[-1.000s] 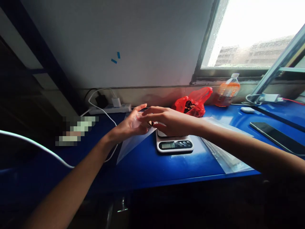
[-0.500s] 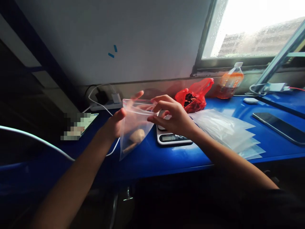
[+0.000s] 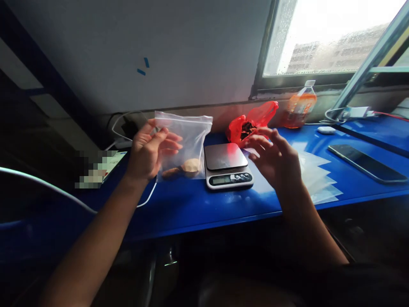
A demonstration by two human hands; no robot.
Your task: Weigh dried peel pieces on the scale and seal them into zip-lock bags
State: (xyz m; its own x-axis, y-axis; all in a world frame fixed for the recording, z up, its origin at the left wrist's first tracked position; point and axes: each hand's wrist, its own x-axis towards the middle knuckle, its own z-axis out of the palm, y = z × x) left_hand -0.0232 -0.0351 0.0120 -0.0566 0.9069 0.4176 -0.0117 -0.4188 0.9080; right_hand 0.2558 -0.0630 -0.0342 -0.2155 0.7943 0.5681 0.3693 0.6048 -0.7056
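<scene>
My left hand (image 3: 151, 147) pinches a clear zip-lock bag (image 3: 183, 138) by its left side, thumb in front and fingers behind. At the bottom of the bag lie a pale tan lump (image 3: 191, 165) and a longer brown piece (image 3: 172, 171); I cannot make out their kind. The bag hangs upright above the blue table, left of a digital kitchen scale (image 3: 226, 155) whose metal plate carries nothing. My right hand (image 3: 271, 155) is in the air right of the scale, fingers apart and holding nothing. Behind its fingers stands a red plastic bag (image 3: 236, 128) with dark brown pieces (image 3: 247, 128) inside.
Several clear flat bags (image 3: 319, 175) lie fanned out on the blue table (image 3: 204, 213) at right. Beyond are a phone (image 3: 361, 160), a white case (image 3: 326, 130) and a bottle of orange drink (image 3: 300, 106). A white cable (image 3: 148, 197) runs along the left.
My right hand has let go of the zip-lock bag's top and moved right, past the scale. My left hand has raised the bag and turned it to face me. The scale plate is uncovered.
</scene>
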